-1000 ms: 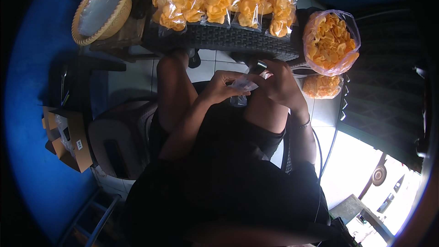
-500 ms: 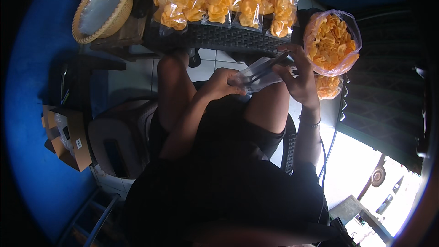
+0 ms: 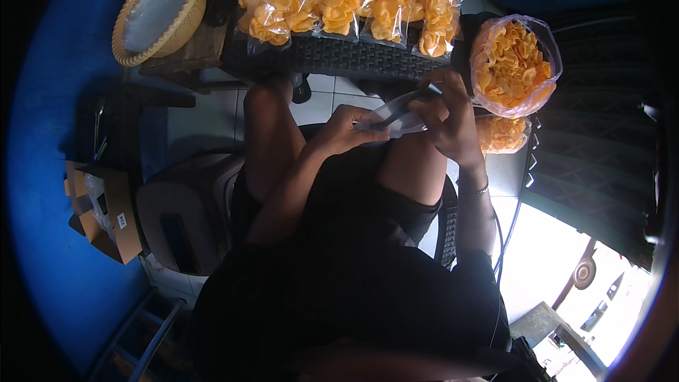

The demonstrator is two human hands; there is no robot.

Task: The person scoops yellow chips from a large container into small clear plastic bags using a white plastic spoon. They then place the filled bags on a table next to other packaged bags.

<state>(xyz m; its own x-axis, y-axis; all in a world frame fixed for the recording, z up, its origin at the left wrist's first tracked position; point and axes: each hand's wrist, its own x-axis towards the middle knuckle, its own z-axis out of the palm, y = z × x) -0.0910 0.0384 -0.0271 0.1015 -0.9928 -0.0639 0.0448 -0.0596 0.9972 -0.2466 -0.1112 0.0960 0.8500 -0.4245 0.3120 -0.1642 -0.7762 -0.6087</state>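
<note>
Above my lap, my left hand is closed on the lower end of a clear plastic bag. My right hand grips a pair of metal tongs, whose arms reach down into the bag. I see no chips in this bag. Farther off, several clear bags filled with orange chips lie side by side on a black woven table. To the right of my right hand stands a large open pinkish plastic bag full of orange chips.
Below the large bag sits another bag of chips. A woven basket with clear plastic bags stands at the far left. On the left are an open cardboard box and a dark padded seat. A corrugated shutter runs along the right.
My right hand has shifted slightly left and down and turned its fingers inward. The tongs' arms, seen apart before, now look closer together. My left hand keeps the bag in place.
</note>
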